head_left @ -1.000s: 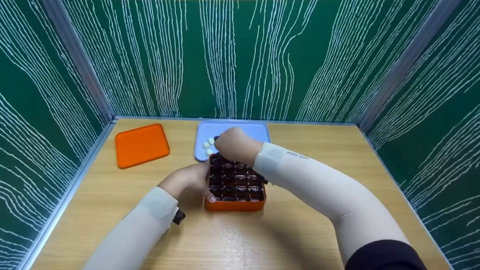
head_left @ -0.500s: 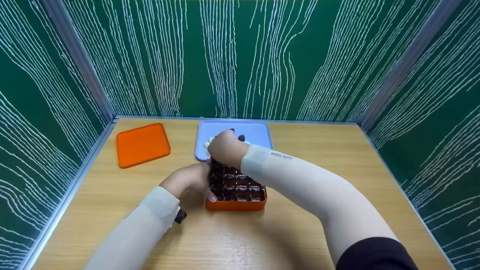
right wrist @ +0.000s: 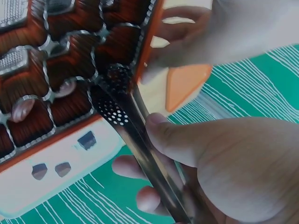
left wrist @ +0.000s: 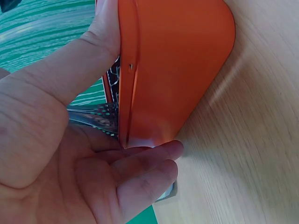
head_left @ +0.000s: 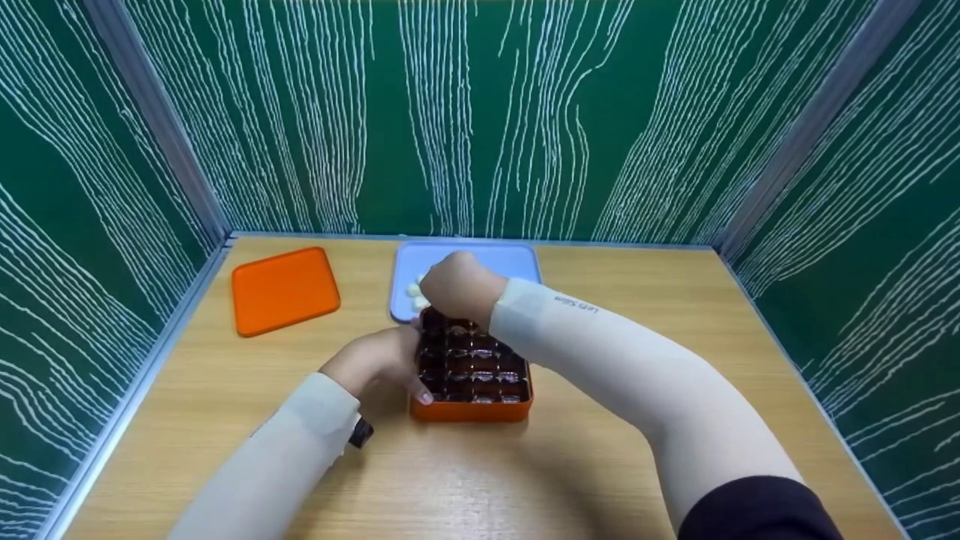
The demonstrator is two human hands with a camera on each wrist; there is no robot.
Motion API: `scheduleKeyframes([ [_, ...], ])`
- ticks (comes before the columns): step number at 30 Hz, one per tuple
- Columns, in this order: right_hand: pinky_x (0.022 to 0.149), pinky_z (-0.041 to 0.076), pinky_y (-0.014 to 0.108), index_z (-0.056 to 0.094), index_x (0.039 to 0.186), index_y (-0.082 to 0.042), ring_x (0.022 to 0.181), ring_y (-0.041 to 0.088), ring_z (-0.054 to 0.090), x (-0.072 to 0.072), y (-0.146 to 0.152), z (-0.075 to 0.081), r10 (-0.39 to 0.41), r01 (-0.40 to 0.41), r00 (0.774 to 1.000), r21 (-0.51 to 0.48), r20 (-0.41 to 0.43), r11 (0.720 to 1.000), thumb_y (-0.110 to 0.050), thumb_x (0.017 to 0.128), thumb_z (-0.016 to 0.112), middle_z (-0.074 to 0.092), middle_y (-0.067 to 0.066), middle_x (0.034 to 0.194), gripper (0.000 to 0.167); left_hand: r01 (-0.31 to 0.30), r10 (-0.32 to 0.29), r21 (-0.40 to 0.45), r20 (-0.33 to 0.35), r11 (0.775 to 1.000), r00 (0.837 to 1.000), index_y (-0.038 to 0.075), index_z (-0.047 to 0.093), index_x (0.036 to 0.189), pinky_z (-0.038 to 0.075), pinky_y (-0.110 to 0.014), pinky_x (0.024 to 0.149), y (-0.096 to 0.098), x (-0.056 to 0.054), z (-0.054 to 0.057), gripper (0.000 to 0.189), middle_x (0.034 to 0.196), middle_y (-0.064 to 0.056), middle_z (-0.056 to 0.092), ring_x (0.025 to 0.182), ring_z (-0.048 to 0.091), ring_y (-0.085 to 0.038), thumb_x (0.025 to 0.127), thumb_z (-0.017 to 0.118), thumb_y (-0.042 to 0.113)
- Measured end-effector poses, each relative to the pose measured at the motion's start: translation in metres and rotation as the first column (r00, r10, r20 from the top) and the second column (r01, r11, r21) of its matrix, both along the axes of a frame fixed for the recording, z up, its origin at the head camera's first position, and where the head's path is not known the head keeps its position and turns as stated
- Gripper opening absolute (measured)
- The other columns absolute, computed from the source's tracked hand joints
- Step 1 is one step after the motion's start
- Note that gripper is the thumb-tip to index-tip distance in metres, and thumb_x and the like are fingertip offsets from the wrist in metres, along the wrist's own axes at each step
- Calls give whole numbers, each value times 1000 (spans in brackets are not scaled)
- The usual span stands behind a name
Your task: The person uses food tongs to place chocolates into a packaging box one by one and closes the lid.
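An orange box (head_left: 471,412) with a dark brown divided insert (head_left: 480,365) sits mid-table. My left hand (head_left: 379,360) grips its left side, the thumb at the near corner and the fingers toward the far corner. My right hand (head_left: 459,289) is over the box's far end. In the right wrist view, that hand (right wrist: 233,163) holds metal tongs (right wrist: 149,168) with perforated tips, which reach into a corner compartment. Whether anything lies between the tips cannot be seen. Two small brownish pieces, like chocolates (right wrist: 23,109), lie in neighbouring compartments.
Behind the box lies a light blue tray (head_left: 517,259), partly hidden by my right hand. It bears several small white pieces (head_left: 414,289) and dark pieces (right wrist: 39,171). An orange lid-like tray (head_left: 285,292) lies at the back left. Green, white-streaked walls enclose the table.
My right hand shifted left and nearer over the box, then slightly back toward the tray. The left hand and the box have kept their places.
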State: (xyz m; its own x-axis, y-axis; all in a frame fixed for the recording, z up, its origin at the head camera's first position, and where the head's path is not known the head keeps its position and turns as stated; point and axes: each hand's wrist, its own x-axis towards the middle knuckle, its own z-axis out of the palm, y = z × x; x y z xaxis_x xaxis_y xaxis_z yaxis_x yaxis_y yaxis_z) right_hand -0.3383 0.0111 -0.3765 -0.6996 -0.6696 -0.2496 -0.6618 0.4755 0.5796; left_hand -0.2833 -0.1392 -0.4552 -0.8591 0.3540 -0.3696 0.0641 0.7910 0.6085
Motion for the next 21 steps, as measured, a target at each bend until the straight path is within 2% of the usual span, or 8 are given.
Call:
scheduleKeyframes([
  [4, 49, 31, 25, 45, 74, -18, 61, 10, 40, -5, 11, 15, -52, 59, 992, -58, 111, 997, -12, 112, 58, 43, -5, 67, 41, 15, -15, -22, -28, 1000, 1000, -5, 12, 180, 40, -54, 137, 0, 0, 0, 152, 174, -30, 49, 157, 55, -42, 68, 112, 16],
  [6, 53, 37, 25, 52, 78, -17, 64, 11, 45, -10, 18, 23, -99, 119, 976, -95, 192, 988, -15, 111, 62, 49, -5, 71, 34, 18, -18, -4, -38, 1000, 999, -4, 12, 180, 40, -54, 137, -1, 0, -1, 152, 172, -29, 52, 156, 56, -42, 67, 112, 15],
  [9, 65, 52, 29, 65, 91, -14, 73, 14, 53, -18, 34, 33, -176, 232, 933, -152, 313, 961, -24, 113, 65, 59, -2, 81, 25, 23, -22, 53, -35, 998, 999, 0, 16, 180, 39, -55, 138, 0, 0, -1, 150, 169, -27, 56, 154, 57, -41, 65, 112, 9],
  [12, 83, 63, 38, 73, 102, -11, 81, 19, 60, -27, 53, 39, -246, 347, 885, -210, 395, 914, -34, 117, 62, 67, 2, 91, 30, 33, -32, 39, -32, 999, 999, 1, 9, 181, 38, -56, 139, 0, 0, -1, 154, 173, -29, 50, 157, 54, -43, 66, 112, 12],
  [14, 90, 66, 44, 74, 104, -9, 84, 22, 64, -33, 68, 39, -279, 410, 860, -252, 428, 876, -40, 117, 62, 71, 6, 95, 36, 44, -44, -2, -26, 999, 999, 0, 1, 182, 37, -57, 139, -1, -1, 0, 159, 178, -31, 43, 160, 52, -44, 69, 111, 18],
  [15, 93, 66, 46, 74, 105, -8, 85, 23, 65, -37, 75, 37, -290, 428, 856, -271, 429, 862, -41, 117, 63, 72, 7, 98, 36, 54, -54, -26, -24, 998, 998, -1, -2, 181, 37, -56, 139, -2, -1, 0, 160, 179, -32, 40, 160, 51, -44, 70, 111, 22],
  [17, 96, 67, 47, 75, 108, -6, 89, 25, 69, -44, 90, 33, -305, 455, 852, -313, 427, 833, -43, 114, 68, 75, 9, 102, 38, 63, -64, -59, -13, 996, 998, -1, -6, 180, 35, -56, 140, -3, -2, -1, 160, 182, -32, 32, 163, 47, -44, 73, 110, 27],
  [21, 102, 67, 48, 76, 119, -3, 102, 31, 76, -54, 117, 22, -324, 474, 853, -345, 410, 810, -40, 109, 78, 80, 14, 114, 38, 92, -93, -81, -3, 992, 996, -3, -3, 180, 33, -55, 141, -5, -4, -1, 156, 183, -31, 30, 166, 45, -43, 76, 108, 34],
])
